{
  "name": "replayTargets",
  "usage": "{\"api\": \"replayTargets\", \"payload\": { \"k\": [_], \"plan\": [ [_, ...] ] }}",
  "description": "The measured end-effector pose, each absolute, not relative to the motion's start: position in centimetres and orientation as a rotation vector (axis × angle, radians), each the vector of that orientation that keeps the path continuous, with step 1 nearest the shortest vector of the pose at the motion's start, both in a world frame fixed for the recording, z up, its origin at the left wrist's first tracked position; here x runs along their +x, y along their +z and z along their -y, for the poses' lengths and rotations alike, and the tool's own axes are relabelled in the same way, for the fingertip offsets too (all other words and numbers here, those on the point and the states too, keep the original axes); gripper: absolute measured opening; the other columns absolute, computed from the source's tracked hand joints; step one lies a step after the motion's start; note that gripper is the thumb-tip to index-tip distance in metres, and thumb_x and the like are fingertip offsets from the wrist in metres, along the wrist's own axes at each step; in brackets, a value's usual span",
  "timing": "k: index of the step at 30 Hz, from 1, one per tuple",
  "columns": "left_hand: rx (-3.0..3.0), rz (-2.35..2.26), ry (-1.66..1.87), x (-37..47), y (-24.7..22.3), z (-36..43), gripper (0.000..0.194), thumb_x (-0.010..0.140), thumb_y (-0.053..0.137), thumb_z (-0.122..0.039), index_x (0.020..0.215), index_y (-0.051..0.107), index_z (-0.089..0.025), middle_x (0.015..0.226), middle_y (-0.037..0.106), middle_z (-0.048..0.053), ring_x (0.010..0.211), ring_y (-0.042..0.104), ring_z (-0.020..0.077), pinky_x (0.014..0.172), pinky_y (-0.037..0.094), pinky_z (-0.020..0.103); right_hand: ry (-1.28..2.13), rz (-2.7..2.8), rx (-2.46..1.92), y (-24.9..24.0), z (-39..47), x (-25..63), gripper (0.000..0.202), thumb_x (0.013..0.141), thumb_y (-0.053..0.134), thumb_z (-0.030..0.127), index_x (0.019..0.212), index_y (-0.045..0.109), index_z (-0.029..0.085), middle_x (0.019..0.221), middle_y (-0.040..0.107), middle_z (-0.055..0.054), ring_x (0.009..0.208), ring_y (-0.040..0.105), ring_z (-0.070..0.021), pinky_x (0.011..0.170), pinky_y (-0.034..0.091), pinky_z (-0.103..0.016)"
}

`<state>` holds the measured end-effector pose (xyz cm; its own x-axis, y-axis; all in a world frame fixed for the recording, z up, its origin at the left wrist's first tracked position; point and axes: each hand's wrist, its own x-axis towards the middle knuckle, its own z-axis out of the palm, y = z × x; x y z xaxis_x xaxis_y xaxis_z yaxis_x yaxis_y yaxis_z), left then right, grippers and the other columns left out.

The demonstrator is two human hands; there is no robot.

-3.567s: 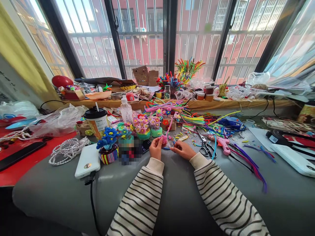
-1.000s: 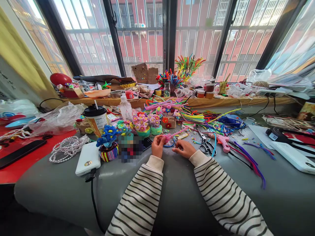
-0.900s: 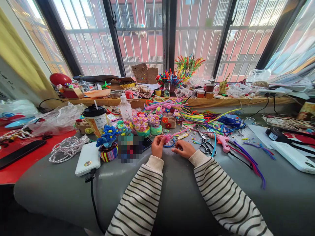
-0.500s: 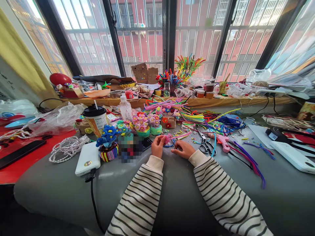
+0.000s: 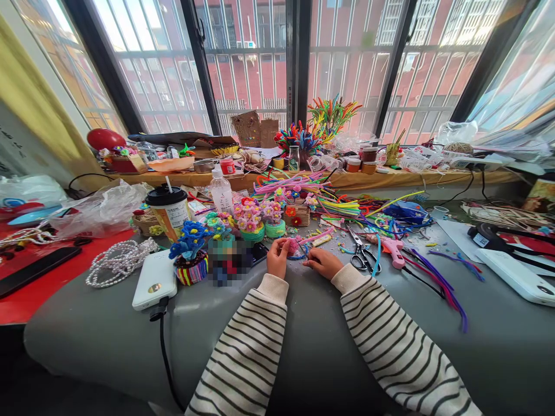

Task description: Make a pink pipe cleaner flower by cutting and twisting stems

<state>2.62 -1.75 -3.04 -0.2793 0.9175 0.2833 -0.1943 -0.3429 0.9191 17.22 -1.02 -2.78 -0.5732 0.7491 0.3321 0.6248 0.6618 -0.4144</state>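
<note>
Scissors [image 5: 359, 242] lay on the grey tabletop [image 5: 321, 335] to the right of the pink fuzzy piece [image 5: 293, 247], their handles toward the person. The left hand [image 5: 277, 258] pinched that piece between thumb and fingers, and a pink stem [image 5: 318, 236] reached out to its right. Just beside it on the right, the right hand [image 5: 324, 263] had its fingers closed on a thin dark tool [image 5: 304, 253] angled toward the piece; whether the tip touched it could not be told. The pink glue gun [image 5: 395, 253] lay farther right of the piece, beyond the scissors. To its left stood the striped pot [image 5: 192, 270] with blue flowers [image 5: 189, 239], and farther left lay the white power bank [image 5: 155, 279]. Behind it were loose coloured pipe cleaners [image 5: 340, 207].
</note>
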Motion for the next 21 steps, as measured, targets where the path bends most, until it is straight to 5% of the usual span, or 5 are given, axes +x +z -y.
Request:
{"api": "replayTargets", "payload": {
  "k": [21],
  "plan": [
    [1.162, -1.035, 1.799, 2.6, -2.6, 2.2, 0.021, 0.055, 0.057, -0.028, 0.071, 0.052, -0.014, 0.067, 0.051, -0.001, 0.051, 0.047, 0.0050, 0.049, 0.040, 0.017, 0.589, 2.362, -1.089, -2.2, 2.1, 17.0, 0.036, 0.068, 0.034, 0.049, 0.057, 0.041, 0.017, 0.051, 0.037, 0.004, 0.047, 0.033, -0.0070, 0.044, 0.025, -0.018]
  ]
}}
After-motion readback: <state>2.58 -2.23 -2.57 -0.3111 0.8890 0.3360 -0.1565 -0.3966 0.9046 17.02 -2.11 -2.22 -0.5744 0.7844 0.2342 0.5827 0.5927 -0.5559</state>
